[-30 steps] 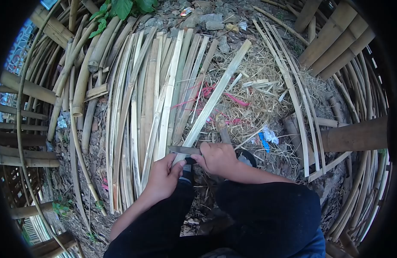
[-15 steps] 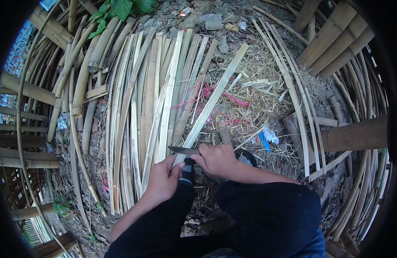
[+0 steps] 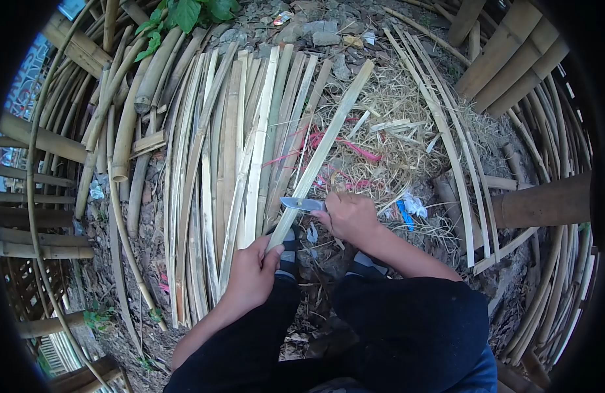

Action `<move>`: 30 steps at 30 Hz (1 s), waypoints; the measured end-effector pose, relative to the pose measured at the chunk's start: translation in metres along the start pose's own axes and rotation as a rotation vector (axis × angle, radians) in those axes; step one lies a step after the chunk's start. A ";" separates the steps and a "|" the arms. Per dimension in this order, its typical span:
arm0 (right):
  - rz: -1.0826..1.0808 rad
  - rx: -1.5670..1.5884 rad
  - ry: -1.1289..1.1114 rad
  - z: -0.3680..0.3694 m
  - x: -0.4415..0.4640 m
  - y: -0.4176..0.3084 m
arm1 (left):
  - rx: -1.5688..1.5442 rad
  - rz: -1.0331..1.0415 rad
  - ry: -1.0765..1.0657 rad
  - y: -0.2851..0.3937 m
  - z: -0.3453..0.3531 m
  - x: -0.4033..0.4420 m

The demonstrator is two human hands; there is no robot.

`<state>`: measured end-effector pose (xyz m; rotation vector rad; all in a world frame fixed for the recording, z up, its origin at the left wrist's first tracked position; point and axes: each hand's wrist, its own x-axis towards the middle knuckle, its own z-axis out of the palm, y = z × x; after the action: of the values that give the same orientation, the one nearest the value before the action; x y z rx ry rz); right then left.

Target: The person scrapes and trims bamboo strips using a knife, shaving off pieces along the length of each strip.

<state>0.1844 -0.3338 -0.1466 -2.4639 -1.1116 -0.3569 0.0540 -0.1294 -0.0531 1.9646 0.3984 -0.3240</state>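
Observation:
My left hand (image 3: pixel 255 270) is closed around the near end of a pale bamboo strip (image 3: pixel 333 134), which slants up and away to the right. In my right hand (image 3: pixel 352 215) is a knife (image 3: pixel 303 204), its handle hidden by the fingers. The blade lies across the strip a little beyond my left hand. Left of the strip, many split bamboo slats (image 3: pixel 227 170) lie side by side on the ground.
Thin shavings (image 3: pixel 407 118) and pink string (image 3: pixel 355 150) cover the ground beyond my right hand. Three long strips (image 3: pixel 446 141) lie on the right. A thick bamboo pole (image 3: pixel 543 202) juts in from the right edge. Bamboo poles (image 3: pixel 125 147) stand along the left.
My right hand has moved the knife forward along the strip, away from my left hand. The strip's far end has shifted slightly left and up.

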 end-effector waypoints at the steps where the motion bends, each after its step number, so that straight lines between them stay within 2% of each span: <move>1: 0.002 -0.001 0.001 0.000 0.000 0.002 | 0.001 0.003 0.002 0.000 0.000 0.000; 4: -0.008 -0.051 0.084 -0.002 0.006 0.011 | 0.014 -0.015 -0.006 0.003 -0.002 -0.001; 6: 0.275 -0.083 -0.022 -0.003 0.009 0.029 | 0.034 -0.045 -0.026 -0.002 -0.002 -0.003; 7: 0.277 -0.086 -0.020 -0.007 0.014 0.046 | 0.055 -0.073 -0.047 -0.005 -0.003 -0.004; 9: 0.569 -0.143 -0.061 -0.015 0.023 0.078 | 0.029 -0.081 -0.060 -0.009 -0.003 -0.007; 10: 0.570 -0.147 -0.063 -0.016 0.020 0.080 | 0.001 -0.094 -0.066 -0.010 -0.002 -0.007; 12: 0.540 0.069 0.048 -0.017 0.018 0.080 | -0.002 -0.091 -0.056 -0.010 -0.001 -0.003; 14: 0.423 0.153 -0.058 -0.024 0.018 0.040 | -0.008 -0.094 -0.046 -0.007 -0.001 0.001; 16: 0.260 0.229 -0.154 -0.022 0.008 -0.008 | -0.053 -0.105 -0.022 0.000 -0.001 0.003; 17: 0.080 0.286 -0.069 -0.012 -0.001 -0.025 | -0.051 -0.110 -0.021 -0.005 0.000 0.003; 18: -0.050 0.250 -0.081 -0.014 -0.004 -0.041 | -0.012 -0.090 -0.053 -0.011 0.001 0.004; 20: -0.071 0.259 -0.074 -0.008 -0.004 -0.054 | 0.034 -0.070 -0.085 -0.017 0.001 0.004; 22: -0.133 0.243 -0.018 -0.003 -0.002 -0.051 | -0.201 -0.085 -0.066 -0.010 0.003 0.003; 26: -0.149 0.192 0.016 -0.005 -0.002 -0.045 | -0.274 -0.171 -0.071 0.004 0.001 0.001; 28: -0.174 0.053 0.124 -0.007 0.000 -0.038 | -0.286 -0.208 -0.053 0.002 0.001 0.001; 30: -0.122 0.014 0.118 -0.008 0.002 -0.024 | -0.304 -0.202 -0.055 0.000 -0.003 0.000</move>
<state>0.1667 -0.3216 -0.1326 -2.3355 -1.2123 -0.5221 0.0540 -0.1264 -0.0523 1.6191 0.5780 -0.4196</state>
